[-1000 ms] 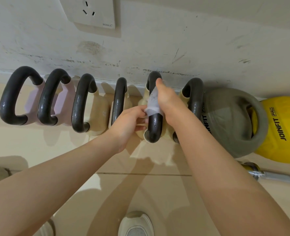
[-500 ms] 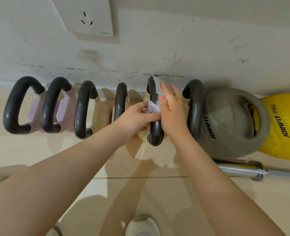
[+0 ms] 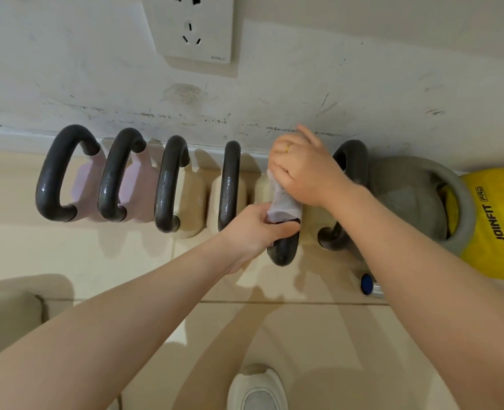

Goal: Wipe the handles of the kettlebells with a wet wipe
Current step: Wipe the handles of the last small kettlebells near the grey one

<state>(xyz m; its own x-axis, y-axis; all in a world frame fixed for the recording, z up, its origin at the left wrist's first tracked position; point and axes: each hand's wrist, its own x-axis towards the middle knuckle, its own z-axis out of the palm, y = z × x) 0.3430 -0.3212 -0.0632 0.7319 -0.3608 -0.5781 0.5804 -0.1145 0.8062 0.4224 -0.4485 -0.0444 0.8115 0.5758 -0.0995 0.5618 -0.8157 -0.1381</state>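
Note:
Several kettlebells with dark handles stand in a row along the wall. The fifth one's handle (image 3: 283,250) sits between my hands. A white wet wipe (image 3: 283,202) is wrapped over that handle. My right hand (image 3: 301,170) closes on the wipe's upper part and the top of the handle. My left hand (image 3: 259,229) pinches the wipe's lower end and grips the handle just below it. The upper half of this handle is hidden under my right hand. Two pink kettlebells (image 3: 82,190) and cream ones (image 3: 191,199) stand to the left.
A grey kettlebell (image 3: 407,196) and a yellow JOINFIT one (image 3: 493,229) stand to the right. A metal bar end (image 3: 369,285) lies on the tiled floor. A wall socket (image 3: 194,31) sits above. My white shoe (image 3: 256,389) is below.
My right hand has closed over the wipe at the top of the handle. My left hand has slid lower and now grips the wipe's bottom end. The view has shifted right.

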